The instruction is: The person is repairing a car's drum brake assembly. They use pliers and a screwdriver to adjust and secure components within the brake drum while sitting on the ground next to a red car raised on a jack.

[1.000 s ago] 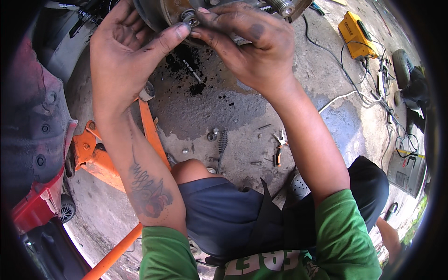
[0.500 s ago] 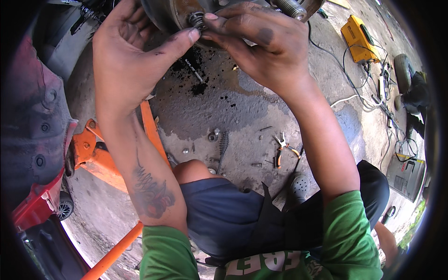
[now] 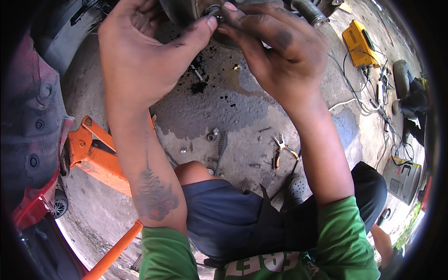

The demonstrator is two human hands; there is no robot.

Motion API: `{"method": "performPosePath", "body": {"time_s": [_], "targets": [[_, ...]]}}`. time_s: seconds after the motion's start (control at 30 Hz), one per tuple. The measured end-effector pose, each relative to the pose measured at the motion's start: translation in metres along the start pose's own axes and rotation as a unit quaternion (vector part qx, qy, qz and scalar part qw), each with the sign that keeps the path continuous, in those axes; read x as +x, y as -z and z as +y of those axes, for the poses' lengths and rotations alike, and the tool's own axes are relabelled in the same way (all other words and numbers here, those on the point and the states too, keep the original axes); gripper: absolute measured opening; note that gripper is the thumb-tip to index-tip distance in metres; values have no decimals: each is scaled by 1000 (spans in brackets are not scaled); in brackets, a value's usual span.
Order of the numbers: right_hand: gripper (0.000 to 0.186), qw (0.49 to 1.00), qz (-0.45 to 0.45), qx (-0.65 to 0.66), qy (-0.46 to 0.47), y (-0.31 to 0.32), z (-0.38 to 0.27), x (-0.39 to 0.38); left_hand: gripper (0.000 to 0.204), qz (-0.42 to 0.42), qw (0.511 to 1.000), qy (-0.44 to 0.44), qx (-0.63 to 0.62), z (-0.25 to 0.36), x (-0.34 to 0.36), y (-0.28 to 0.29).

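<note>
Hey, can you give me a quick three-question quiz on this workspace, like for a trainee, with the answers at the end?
1. True or false: the pliers on the ground have their handles spread apart.

2. What colour is the box with cables at the upper right?
A) green
B) yellow
C) white

3. Short answer: near the top edge, the left hand and the right hand come together. What sort of thing are their fingers at?

Key:
1. True
2. B
3. A small metal part, partly hidden by the fingers
</note>
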State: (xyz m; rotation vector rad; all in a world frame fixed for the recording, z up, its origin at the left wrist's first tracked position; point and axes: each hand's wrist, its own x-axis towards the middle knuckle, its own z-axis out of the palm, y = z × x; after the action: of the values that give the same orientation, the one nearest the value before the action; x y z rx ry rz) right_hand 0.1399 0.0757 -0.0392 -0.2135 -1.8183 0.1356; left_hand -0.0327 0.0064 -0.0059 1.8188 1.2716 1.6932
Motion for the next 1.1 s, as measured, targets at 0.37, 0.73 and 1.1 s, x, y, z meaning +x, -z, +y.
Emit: {"method": "performPosePath", "body": {"time_s": [0.37, 0.73, 1.1], "targets": [[27, 992, -47, -112, 29, 3, -1, -2, 55, -2, 998, 16, -55, -7, 1, 5], [37, 995, -54, -76, 45, 4, 2, 0, 55, 1, 996, -34, -78, -14, -2, 0], [65, 670, -628, -141, -370, 86, -16, -248, 56, 33, 999, 7, -33, -8, -3, -3]]}}
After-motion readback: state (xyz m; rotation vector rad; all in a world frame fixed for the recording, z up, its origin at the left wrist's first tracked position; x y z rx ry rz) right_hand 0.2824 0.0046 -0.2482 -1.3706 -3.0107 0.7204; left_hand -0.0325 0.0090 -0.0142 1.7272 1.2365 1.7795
